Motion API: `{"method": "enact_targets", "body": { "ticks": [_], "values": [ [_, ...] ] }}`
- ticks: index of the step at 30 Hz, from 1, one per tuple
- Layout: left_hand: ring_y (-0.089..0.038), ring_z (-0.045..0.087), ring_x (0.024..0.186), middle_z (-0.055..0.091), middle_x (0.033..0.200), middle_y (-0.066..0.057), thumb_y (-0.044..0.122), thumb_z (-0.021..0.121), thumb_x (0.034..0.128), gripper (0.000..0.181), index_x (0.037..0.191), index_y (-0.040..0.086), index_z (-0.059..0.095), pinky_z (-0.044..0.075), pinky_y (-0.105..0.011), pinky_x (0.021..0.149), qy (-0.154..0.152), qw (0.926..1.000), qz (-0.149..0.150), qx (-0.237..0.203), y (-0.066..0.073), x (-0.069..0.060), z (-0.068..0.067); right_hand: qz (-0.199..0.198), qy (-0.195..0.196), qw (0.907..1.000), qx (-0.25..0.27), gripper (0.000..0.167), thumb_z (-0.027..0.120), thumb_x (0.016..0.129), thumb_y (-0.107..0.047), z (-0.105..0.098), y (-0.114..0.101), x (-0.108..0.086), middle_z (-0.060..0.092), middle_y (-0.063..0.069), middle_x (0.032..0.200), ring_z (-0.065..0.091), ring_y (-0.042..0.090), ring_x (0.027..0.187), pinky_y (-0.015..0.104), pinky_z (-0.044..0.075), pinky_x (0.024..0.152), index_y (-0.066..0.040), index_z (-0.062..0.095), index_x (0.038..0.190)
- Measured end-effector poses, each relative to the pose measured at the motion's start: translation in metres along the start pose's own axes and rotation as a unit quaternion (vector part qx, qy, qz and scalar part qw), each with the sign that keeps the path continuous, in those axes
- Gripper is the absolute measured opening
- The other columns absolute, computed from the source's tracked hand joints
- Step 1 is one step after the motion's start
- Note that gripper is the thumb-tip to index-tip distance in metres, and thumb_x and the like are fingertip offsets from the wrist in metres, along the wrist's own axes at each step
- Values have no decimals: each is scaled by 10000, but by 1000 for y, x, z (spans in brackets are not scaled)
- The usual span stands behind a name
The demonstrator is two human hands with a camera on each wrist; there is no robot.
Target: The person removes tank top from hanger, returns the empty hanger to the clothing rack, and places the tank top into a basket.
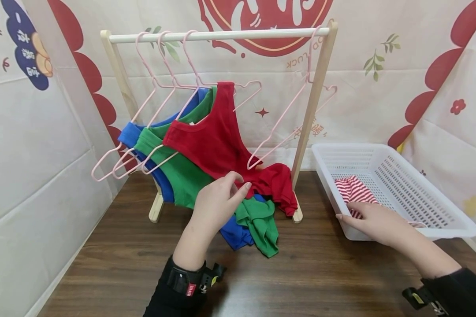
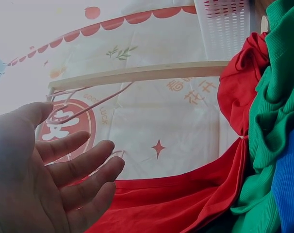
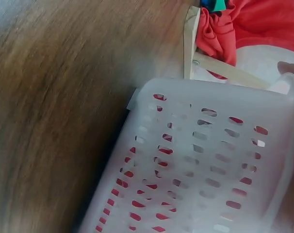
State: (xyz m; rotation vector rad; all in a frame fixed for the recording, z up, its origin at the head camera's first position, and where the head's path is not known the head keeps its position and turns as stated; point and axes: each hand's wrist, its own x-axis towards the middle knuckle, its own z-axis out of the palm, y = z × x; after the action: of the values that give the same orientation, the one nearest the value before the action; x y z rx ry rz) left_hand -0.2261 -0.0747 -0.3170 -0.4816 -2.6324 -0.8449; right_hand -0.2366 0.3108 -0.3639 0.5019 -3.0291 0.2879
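Observation:
My left hand point(image 1: 221, 200) is in front of the red tank top point(image 1: 210, 136), and in the left wrist view its fingers are loosely extended with nothing held. Behind the red top, a green tank top point(image 1: 190, 180) and a blue tank top point(image 1: 130, 134) hang on pink hangers point(image 1: 143, 57). My right hand point(image 1: 374, 222) reaches over the near left rim of the white basket point(image 1: 432, 189). Its thumb and index finger are apart, close to red-and-white striped cloth point(image 1: 355, 189) inside. The other fingertips are hidden.
A small wooden rack point(image 1: 222, 35) stands on the brown table point(image 1: 150, 273). One bare pink hanger point(image 1: 279, 119) hangs at its right end. Another pink hanger point(image 1: 417, 224) partly shows in the basket. Printed cloth point(image 1: 365, 114) hangs behind.

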Motion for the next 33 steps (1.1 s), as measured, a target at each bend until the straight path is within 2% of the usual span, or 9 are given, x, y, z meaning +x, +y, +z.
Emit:
{"method": "enact_targets", "body": {
  "ticks": [2, 5, 10, 12, 16, 19, 23, 27, 33],
  "values": [
    [-73, 554, 667, 587, 752, 95, 437, 560, 971, 297, 1101, 176, 614, 464, -284, 619, -8, 10000, -33, 31, 0, -1, -1, -8, 59, 10000, -44, 475, 572, 937, -524, 0, 0, 1, 659, 54, 937, 612, 223, 810, 487, 477, 704, -98, 660, 1128],
    [-75, 563, 679, 600, 766, 88, 430, 576, 963, 295, 1101, 172, 614, 468, -284, 625, 23, 9999, -38, 99, -1, -1, -2, 80, 5, 9998, -170, 552, 567, 921, -570, -4, -5, 3, 656, 74, 933, 609, 237, 802, 481, 474, 692, -69, 646, 1140],
    [-77, 557, 669, 596, 765, 72, 407, 581, 966, 288, 1098, 154, 619, 466, -272, 614, 128, 9995, 192, 225, -1, 1, -5, 403, 133, 9980, -477, 758, 515, 904, -652, -16, -22, 8, 645, 238, 1053, 623, 408, 910, 578, 464, 737, 20, 579, 1249],
    [-81, 551, 661, 591, 763, 63, 400, 582, 967, 290, 1097, 144, 621, 466, -269, 605, 185, 9989, 295, 309, -1, 3, -8, 502, 263, 9968, -566, 818, 473, 904, -681, -23, -31, 9, 602, 298, 1167, 582, 477, 1031, 627, 438, 806, 31, 548, 1300],
    [-103, 569, 690, 615, 803, 35, 388, 598, 959, 285, 1097, 139, 622, 483, -288, 619, 341, 9974, 378, 512, -2, 7, -17, 514, 458, 9958, -605, 867, 403, 905, -717, -35, -53, 13, 531, 303, 1302, 489, 490, 1191, 650, 380, 924, 13, 514, 1360],
    [-148, 613, 791, 662, 912, -4, 370, 614, 951, 282, 1102, 133, 632, 520, -325, 686, 604, 9950, 393, 694, -4, 10, -22, 393, 587, 9962, -507, 834, 418, 916, -693, -42, -70, 17, 536, 278, 1313, 489, 469, 1202, 633, 388, 935, -1, 511, 1371],
    [-205, 620, 924, 675, 1035, -43, 335, 617, 950, 270, 1108, 118, 644, 536, -371, 763, 1179, 9884, 538, 788, -10, 11, -27, 119, 764, 9965, -317, 752, 478, 930, -629, -45, -91, 26, 566, 250, 1291, 520, 444, 1173, 613, 410, 927, -19, 522, 1367],
    [-226, 597, 977, 657, 1087, -63, 306, 604, 957, 264, 1116, 99, 641, 523, -386, 800, 1645, 9820, 692, 626, -17, 9, -29, -59, 789, 9968, -77, 707, 513, 933, -590, -46, -107, 34, 570, 228, 1298, 509, 435, 1194, 606, 402, 952, -37, 518, 1373],
    [-253, 592, 1016, 636, 1124, -90, 252, 609, 950, 248, 1107, 62, 638, 496, -405, 872, 2133, 9718, 900, 441, -25, 5, -34, -207, 863, 9960, 139, 713, 499, 924, -621, -42, -126, 43, 583, 192, 1294, 519, 405, 1194, 592, 425, 936, -58, 542, 1358]
  ]
}}
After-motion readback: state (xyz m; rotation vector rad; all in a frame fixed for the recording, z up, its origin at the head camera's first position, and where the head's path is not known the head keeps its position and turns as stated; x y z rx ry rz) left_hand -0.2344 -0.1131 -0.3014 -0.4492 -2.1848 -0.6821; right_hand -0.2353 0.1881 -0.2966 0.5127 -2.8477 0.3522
